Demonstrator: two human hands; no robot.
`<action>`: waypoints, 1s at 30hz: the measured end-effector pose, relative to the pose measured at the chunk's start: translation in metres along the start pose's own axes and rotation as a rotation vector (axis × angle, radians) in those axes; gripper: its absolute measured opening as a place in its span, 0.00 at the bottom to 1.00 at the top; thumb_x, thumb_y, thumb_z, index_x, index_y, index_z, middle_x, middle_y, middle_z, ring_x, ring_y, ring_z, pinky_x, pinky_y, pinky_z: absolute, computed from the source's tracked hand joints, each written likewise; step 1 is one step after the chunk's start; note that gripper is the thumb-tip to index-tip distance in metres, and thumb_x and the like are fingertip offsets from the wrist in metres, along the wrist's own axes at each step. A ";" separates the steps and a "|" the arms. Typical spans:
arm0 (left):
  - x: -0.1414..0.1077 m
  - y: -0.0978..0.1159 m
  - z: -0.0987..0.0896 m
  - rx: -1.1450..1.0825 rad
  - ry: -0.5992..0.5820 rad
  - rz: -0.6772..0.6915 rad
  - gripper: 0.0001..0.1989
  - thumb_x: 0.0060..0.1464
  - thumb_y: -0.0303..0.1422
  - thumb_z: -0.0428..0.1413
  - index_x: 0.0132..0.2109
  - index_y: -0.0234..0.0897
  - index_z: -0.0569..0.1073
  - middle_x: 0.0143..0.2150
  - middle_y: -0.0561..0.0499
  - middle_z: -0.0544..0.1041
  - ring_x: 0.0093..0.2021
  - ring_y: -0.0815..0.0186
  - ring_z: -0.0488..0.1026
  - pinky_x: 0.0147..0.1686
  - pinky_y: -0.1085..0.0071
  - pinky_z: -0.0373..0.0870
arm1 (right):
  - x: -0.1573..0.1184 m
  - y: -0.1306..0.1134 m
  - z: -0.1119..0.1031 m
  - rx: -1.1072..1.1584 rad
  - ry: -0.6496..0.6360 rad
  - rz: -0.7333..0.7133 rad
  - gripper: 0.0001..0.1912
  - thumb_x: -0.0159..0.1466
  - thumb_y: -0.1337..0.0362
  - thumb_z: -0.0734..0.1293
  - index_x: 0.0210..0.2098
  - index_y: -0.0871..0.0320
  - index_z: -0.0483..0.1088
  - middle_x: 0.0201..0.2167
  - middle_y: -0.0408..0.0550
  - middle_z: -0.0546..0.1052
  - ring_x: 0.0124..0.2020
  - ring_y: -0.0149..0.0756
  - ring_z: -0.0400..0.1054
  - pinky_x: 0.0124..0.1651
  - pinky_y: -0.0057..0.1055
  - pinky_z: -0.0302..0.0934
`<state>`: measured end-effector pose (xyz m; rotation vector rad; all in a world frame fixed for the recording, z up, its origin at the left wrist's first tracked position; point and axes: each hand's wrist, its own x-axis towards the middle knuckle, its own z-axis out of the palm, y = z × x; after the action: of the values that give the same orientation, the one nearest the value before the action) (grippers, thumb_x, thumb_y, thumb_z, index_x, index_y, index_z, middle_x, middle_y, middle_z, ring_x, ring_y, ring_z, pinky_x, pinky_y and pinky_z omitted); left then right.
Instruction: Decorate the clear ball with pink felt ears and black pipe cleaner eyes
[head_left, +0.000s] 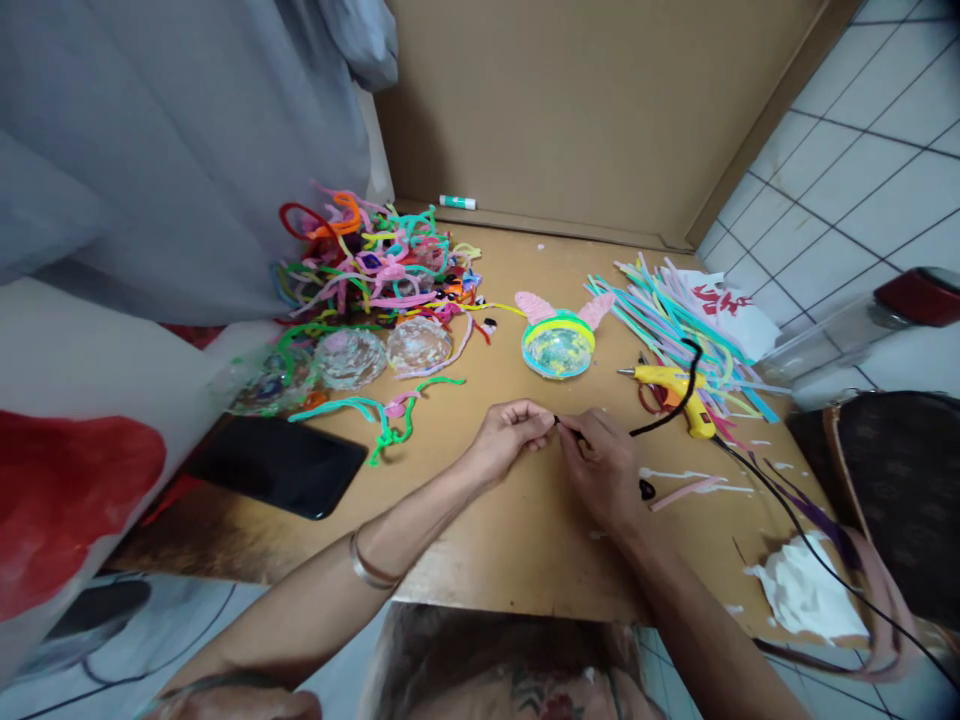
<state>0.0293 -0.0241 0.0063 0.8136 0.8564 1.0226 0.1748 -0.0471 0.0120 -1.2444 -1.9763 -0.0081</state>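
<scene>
Black pipe cleaner [646, 430] is pinched between both hands in the head view, out in front of the desk's middle. The left hand [510, 437] has its grip pressed together at the dark tip; the right hand [604, 465] pinches it just beside, and the free length curves up over the yellow glue gun [699, 408].

Beyond the hands sits a clear bowl [559, 352] rimmed in teal and yellow, with two pink ears [535, 307] at its top and yellow and whitish patches showing in it. Left of it, two clear shells [350, 358] lie side by side, cloudy with pale smears; whether those are inside or outside, I cannot tell. A heap of coloured pipe-cleaner pieces [390, 265] rises behind them. At the right, a clear container [832, 330] with a dark red lid lies tilted near a brown bag [892, 490].

The tan desk [480, 560] also bears a black phone [281, 465], loose straight pipe cleaners [667, 310] and crumpled white material [810, 590]. Brown board [600, 110] stands along the back, grey cloth [150, 150] hangs at the left, and white tiles [862, 170] cover the right wall.
</scene>
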 end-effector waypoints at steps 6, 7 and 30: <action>0.000 0.004 -0.006 0.169 -0.071 -0.013 0.20 0.38 0.45 0.66 0.28 0.31 0.74 0.23 0.53 0.72 0.23 0.74 0.64 0.27 0.74 0.59 | 0.003 0.003 -0.008 0.031 -0.022 -0.045 0.11 0.65 0.69 0.62 0.28 0.59 0.71 0.22 0.45 0.70 0.25 0.32 0.63 0.29 0.29 0.54; 0.000 0.005 -0.008 0.211 -0.093 -0.012 0.19 0.39 0.45 0.66 0.29 0.31 0.74 0.22 0.53 0.72 0.23 0.74 0.64 0.26 0.74 0.58 | 0.004 0.004 -0.009 0.017 -0.032 -0.067 0.11 0.66 0.69 0.61 0.28 0.59 0.72 0.22 0.45 0.71 0.26 0.32 0.63 0.29 0.29 0.54; -0.003 0.005 0.002 -0.014 0.086 0.028 0.06 0.37 0.31 0.60 0.24 0.33 0.72 0.16 0.60 0.62 0.19 0.77 0.53 0.22 0.75 0.45 | -0.001 -0.013 -0.002 0.031 0.004 -0.022 0.10 0.67 0.71 0.59 0.31 0.57 0.69 0.24 0.45 0.70 0.25 0.31 0.64 0.29 0.28 0.56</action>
<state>0.0288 -0.0257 0.0121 0.7766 0.9124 1.0938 0.1667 -0.0556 0.0178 -1.2011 -1.9793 0.0091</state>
